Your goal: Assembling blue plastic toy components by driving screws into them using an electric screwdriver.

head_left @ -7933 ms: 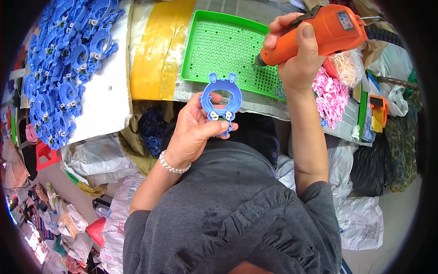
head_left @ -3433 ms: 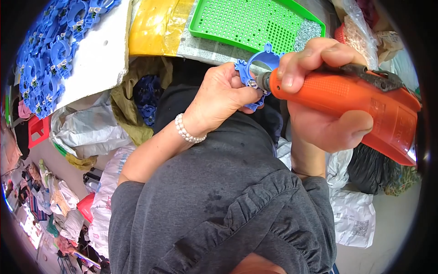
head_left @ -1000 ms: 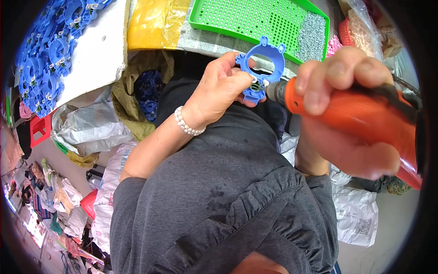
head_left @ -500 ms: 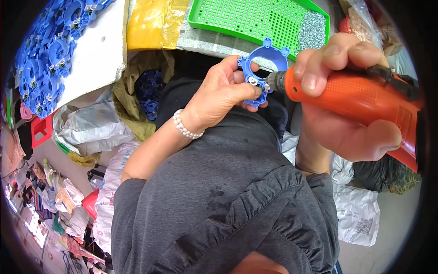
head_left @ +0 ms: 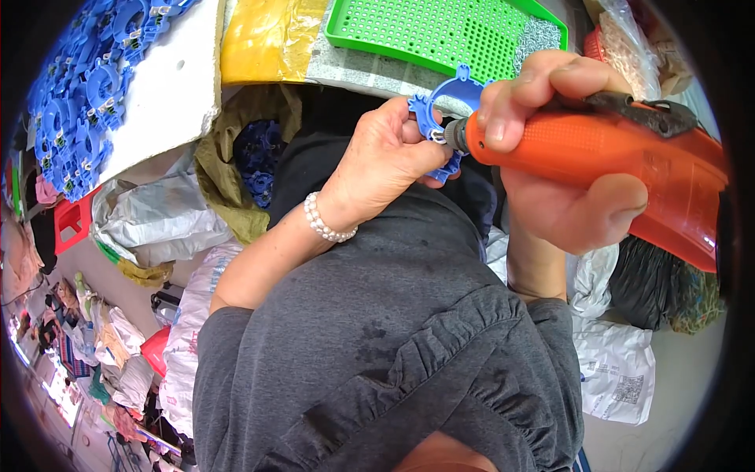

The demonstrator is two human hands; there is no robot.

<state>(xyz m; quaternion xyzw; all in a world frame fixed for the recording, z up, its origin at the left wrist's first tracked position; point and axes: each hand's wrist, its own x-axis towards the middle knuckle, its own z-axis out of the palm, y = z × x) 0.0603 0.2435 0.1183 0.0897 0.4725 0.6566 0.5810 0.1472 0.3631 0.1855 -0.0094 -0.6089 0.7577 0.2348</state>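
My left hand (head_left: 385,153) pinches a blue ring-shaped plastic part (head_left: 425,116) by its lower side, over my lap. A pearl bracelet (head_left: 321,220) circles that wrist. In my right hand (head_left: 550,149) is an orange electric screwdriver (head_left: 582,149), fingers wrapped over the top of its body. Its dark chuck (head_left: 455,135) points left and meets the part just beside my left thumb. The bit's tip and the spot it meets are hidden. Small white pieces sit on the part there, mostly covered by my thumb and the chuck.
A green perforated tray (head_left: 385,35) with a heap of small screws (head_left: 538,43) lies beyond my hands. At the left, many blue parts (head_left: 102,86) pile on a white board (head_left: 169,94). An open olive sack (head_left: 224,177) below holds more blue parts. Yellow tape (head_left: 267,39) covers part of the worktop.
My right hand and the screwdriver have shifted left and slightly up, bringing the chuck closer over the blue part. My left hand has barely moved and keeps its hold.
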